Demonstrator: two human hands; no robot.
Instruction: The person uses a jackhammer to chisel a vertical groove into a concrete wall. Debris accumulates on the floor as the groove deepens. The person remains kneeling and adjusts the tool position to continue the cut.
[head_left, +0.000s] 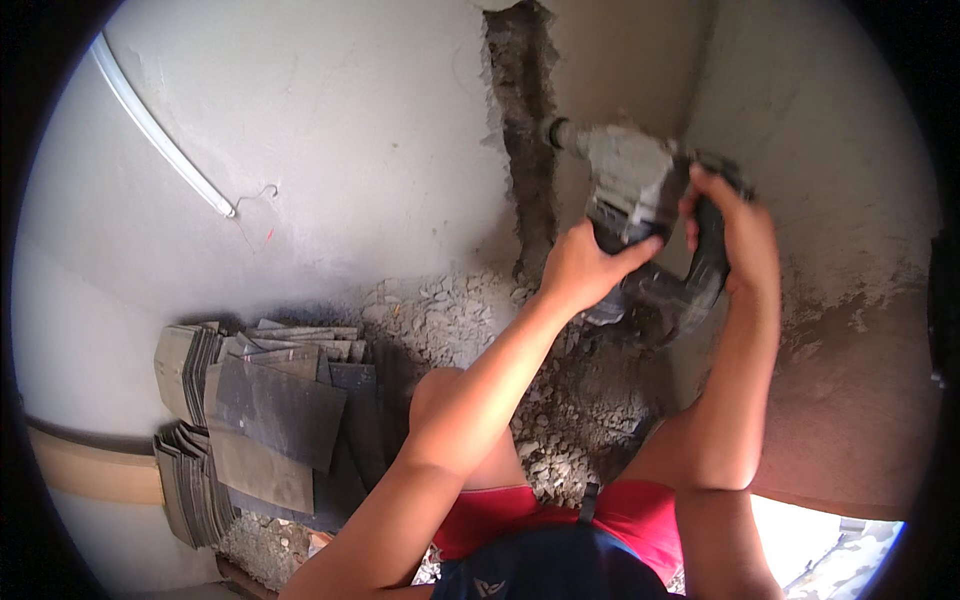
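Observation:
A grey and black rotary hammer drill (634, 176), slightly blurred, is held sideways before the wall with its nose pointing left. My left hand (589, 262) is closed around the underside of its body. Higher up at the right, my right hand (724, 217) grips the rear handle. The nose is at a rough vertical channel (531, 172) cut in the plastered wall (360, 135). No bit can be made out, and whether the tool touches the wall I cannot tell.
Broken rubble (442, 311) covers the floor at the wall's foot and between my legs. Stacked flat grey sheets (281, 405) lie at the left. A white tube or conduit (161, 139) with thin wires runs along the upper left wall. Another wall (832, 262) stands close at the right.

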